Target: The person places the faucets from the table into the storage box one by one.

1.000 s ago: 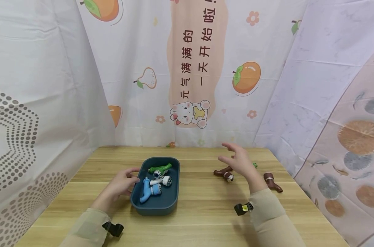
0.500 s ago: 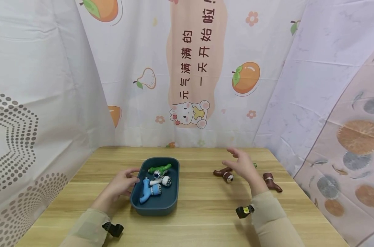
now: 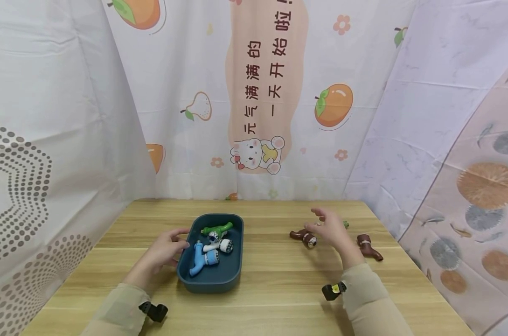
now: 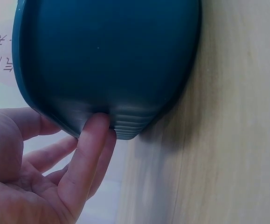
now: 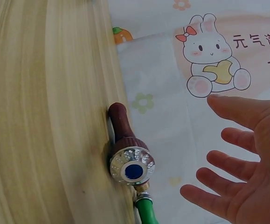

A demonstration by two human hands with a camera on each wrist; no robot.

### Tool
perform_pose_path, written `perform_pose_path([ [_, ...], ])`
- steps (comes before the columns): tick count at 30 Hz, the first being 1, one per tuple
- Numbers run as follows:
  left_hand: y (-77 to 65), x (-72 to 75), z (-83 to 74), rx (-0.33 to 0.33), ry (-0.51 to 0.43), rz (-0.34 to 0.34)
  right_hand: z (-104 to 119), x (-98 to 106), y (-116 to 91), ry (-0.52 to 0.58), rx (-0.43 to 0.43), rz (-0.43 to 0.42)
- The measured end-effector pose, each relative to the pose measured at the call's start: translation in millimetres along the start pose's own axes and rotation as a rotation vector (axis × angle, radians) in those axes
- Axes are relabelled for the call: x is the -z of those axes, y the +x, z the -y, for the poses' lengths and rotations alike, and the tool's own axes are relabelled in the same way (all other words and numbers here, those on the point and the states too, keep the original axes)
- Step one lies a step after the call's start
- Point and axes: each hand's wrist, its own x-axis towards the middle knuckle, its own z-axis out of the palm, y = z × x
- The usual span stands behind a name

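A dark blue plastic basin (image 3: 209,285) holds a green tap (image 3: 220,228), a white tap (image 3: 220,246) and a light blue tap (image 3: 203,259). My left hand (image 3: 166,249) grips its left side, thumb at the rim and fingers against the outer wall (image 4: 111,56). Over on the right, my right hand (image 3: 331,231) hovers with fingers spread and nothing held. Just beneath and left of it lies a brown tap (image 3: 304,236); its silver end with a blue dot faces the right wrist view. A green tap (image 5: 145,211) is mostly hidden behind the hand in the head view.
Another brown tap (image 3: 369,247) lies farther right on the wooden table (image 3: 274,280). Printed curtains (image 3: 186,172) hang behind the table and along both sides. Each sleeve carries a small black wrist camera (image 3: 154,311).
My right hand has come down and a little to the right, nearer the taps on the table. My left hand and the basin stay in place.
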Motion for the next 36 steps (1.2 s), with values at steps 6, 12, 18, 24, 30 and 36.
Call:
perform_pose_path([
  [6,-0.1,0.9,-0.3,-0.001,0.004,0.000,-7,-6,0,0.001,-0.020,0.011],
  [12,0.1,0.9,-0.7,-0.001,0.009,-0.003,-13,-10,0,-0.021,-0.025,0.016],
  [18,0.0,0.5,-0.9,-0.005,0.008,-0.001,-19,-15,-2,-0.031,-0.043,0.030],
  [24,0.3,0.5,-0.7,-0.007,0.009,0.001,-23,-19,-2,-0.051,-0.055,0.042],
  [30,-0.3,0.6,-1.3,-0.006,0.006,0.000,-27,-21,-3,-0.036,-0.089,0.064],
  [36,0.3,0.5,-1.3,-0.001,0.004,0.003,-28,-22,-4,-0.046,-0.104,0.087],
])
